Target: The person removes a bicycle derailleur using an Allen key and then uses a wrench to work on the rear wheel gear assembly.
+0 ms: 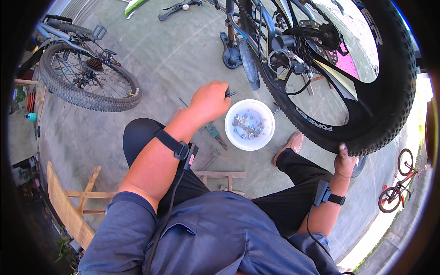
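Observation:
My left hand (210,103) is closed round a small black object (228,92) with a thin dark end sticking out. Most of it is hidden by the fingers. Just right of that hand stands a white bucket (228,130) with small metal bolts and nuts (249,126) in its bottom. My right hand (345,163) grips the lower edge of a black bicycle wheel (371,110) with a fat knobbly tyre, thumb on the near side and fingers mostly hidden. The wheel belongs to a raised bicycle with a dark frame (270,27), its chain and derailleur (300,68) showing.
Folding hex keys (214,133) in a teal holder lie on the floor by the bucket. Another bicycle (91,75) lies at the left. A stand base (231,52) is at top middle. A wooden frame (68,206) sits lower left, and a red bicycle (398,188) stands far right.

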A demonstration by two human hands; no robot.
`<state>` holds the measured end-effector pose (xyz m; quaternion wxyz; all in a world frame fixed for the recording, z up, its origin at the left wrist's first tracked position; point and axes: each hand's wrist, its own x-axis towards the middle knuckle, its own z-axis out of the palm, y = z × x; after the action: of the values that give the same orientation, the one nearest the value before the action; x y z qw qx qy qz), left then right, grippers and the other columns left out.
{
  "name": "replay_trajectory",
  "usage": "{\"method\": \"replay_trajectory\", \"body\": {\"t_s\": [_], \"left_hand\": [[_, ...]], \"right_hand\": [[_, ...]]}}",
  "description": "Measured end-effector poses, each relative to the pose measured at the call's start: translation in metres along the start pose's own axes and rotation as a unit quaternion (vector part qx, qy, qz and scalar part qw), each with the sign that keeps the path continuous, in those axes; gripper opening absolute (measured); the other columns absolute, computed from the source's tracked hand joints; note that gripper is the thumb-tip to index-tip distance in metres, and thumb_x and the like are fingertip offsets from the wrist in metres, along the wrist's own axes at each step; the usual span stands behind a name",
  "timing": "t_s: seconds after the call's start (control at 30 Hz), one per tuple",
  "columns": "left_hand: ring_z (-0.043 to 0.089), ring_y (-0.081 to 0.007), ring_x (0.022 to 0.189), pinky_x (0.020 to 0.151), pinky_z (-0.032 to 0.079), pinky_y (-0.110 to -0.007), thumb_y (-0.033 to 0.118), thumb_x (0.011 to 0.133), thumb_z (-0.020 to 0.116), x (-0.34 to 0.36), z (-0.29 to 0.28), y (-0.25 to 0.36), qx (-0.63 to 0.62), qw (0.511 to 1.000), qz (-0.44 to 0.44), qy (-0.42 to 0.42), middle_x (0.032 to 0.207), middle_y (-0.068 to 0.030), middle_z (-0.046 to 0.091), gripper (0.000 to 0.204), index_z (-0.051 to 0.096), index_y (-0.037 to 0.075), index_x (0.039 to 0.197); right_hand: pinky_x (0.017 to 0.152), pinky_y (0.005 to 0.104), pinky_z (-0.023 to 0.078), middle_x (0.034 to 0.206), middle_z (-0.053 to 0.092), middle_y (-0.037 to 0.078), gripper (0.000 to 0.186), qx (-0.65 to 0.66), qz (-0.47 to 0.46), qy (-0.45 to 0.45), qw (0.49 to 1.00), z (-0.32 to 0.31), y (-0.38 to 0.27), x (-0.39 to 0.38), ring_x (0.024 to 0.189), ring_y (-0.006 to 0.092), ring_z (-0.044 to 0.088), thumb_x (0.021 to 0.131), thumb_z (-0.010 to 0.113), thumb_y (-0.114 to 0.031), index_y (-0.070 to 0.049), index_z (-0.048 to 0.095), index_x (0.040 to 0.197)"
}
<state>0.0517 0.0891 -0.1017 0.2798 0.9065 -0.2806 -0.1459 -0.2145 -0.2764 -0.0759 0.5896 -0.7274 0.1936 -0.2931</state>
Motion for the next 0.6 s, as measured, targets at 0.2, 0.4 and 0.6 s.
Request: {"method": "replay_trajectory", "body": {"t_s": [0.2, 0.4, 0.6], "left_hand": [[0.056, -0.0396, 0.085, 0.073, 0.045, -0.046, 0.017, 0.077, 0.062, 0.000, 0.000, 0.000, -0.002, 1.000, -0.004, 0.000, 0.088, -0.0211, 0.058, 0.021, 0.056, -0.002, 0.084], [0.056, -0.0397, 0.085, 0.074, 0.045, -0.046, 0.017, 0.077, 0.061, 0.001, 0.000, 0.000, 0.003, 1.000, -0.005, -0.007, 0.089, -0.0214, 0.058, 0.020, 0.057, -0.002, 0.085], [0.057, -0.0398, 0.085, 0.073, 0.045, -0.046, 0.017, 0.078, 0.060, 0.000, 0.000, -0.001, 0.006, 1.000, -0.016, -0.010, 0.090, -0.0211, 0.059, 0.020, 0.056, -0.001, 0.085]], "right_hand": [[0.100, 0.0326, 0.035, 0.124, 0.049, 0.006, 0.076, 0.024, 0.030, 0.010, 0.999, 0.017, -0.018, 0.000, 0.112, 0.0194, 0.048, 0.068, 0.072, -0.007, 0.001, 0.037, 0.135], [0.101, 0.0324, 0.034, 0.126, 0.048, 0.006, 0.076, 0.032, 0.015, 0.009, 0.999, 0.017, -0.018, 0.000, 0.113, 0.0197, 0.047, 0.068, 0.071, -0.008, 0.002, 0.036, 0.136], [0.105, 0.0334, 0.031, 0.131, 0.046, 0.007, 0.075, -0.009, 0.009, -0.001, 1.000, 0.006, -0.008, 0.001, 0.118, 0.0200, 0.045, 0.073, 0.071, -0.013, -0.001, 0.035, 0.137]]}}
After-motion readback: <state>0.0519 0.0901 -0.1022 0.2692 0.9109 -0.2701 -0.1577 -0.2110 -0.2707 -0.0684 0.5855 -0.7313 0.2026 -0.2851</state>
